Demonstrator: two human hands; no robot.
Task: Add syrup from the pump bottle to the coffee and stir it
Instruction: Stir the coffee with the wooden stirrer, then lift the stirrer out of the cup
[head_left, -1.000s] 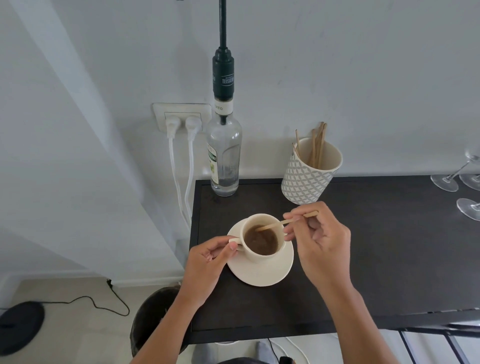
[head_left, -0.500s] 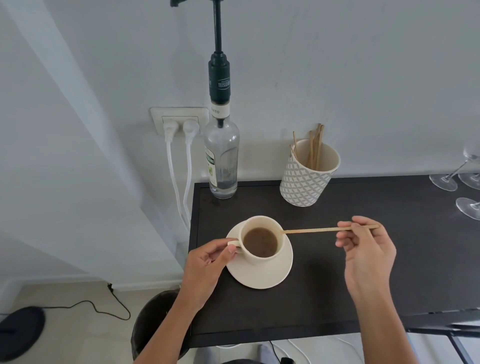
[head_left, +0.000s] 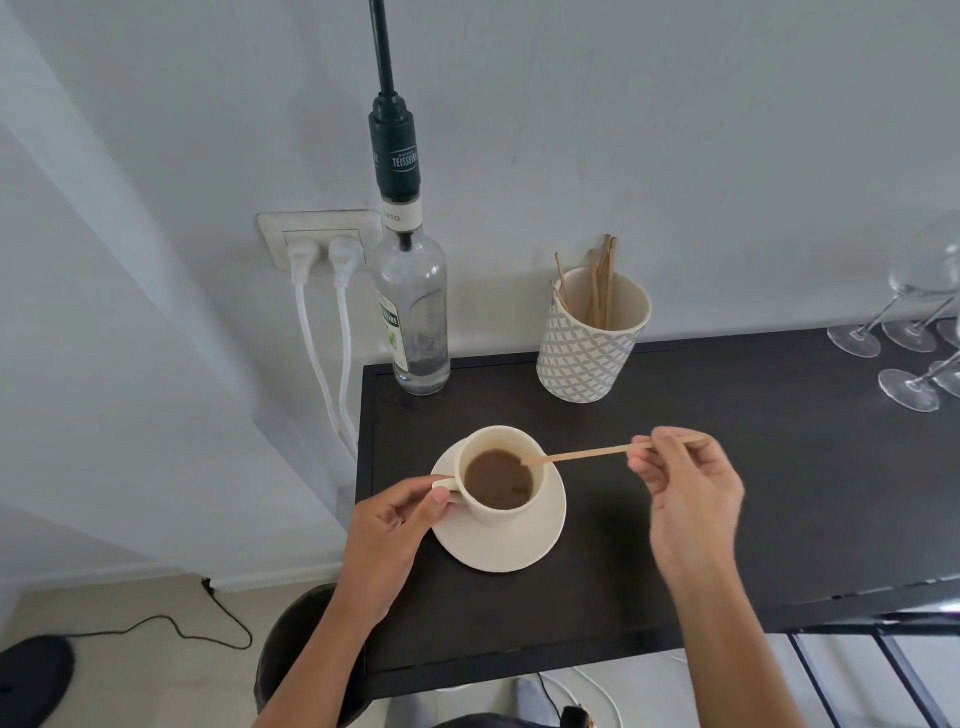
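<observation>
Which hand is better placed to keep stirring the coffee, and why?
The right hand: it pinches the wooden stirrer, whose tip reaches over the cup. The left hand holds the cup's handle.

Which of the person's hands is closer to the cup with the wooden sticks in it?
The right hand. It hovers in front of the patterned cup, slightly to its right, pinching a stirrer. The left hand sits farther off, at the coffee cup's handle.

Matt cream ceramic cup (head_left: 498, 470), thin wooden stirrer (head_left: 587, 454), clear glass bottle (head_left: 414, 317), matt dark tabletop (head_left: 779, 467)
</observation>
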